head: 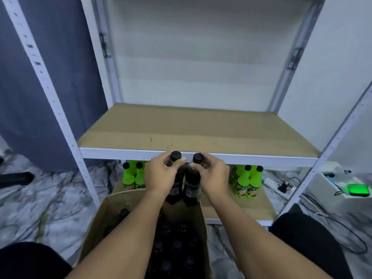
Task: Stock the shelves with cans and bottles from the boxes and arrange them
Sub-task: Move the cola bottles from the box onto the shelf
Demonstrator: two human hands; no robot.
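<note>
Dark bottles (184, 184) gripped at necks by left hand (161, 176), right hand (213, 176) | below shelf (181, 135) edge | likely heavy, slippery.

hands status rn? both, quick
Left hand: gripping the neck of a dark bottle.
Right hand: gripping the neck of a second dark bottle.
</note>
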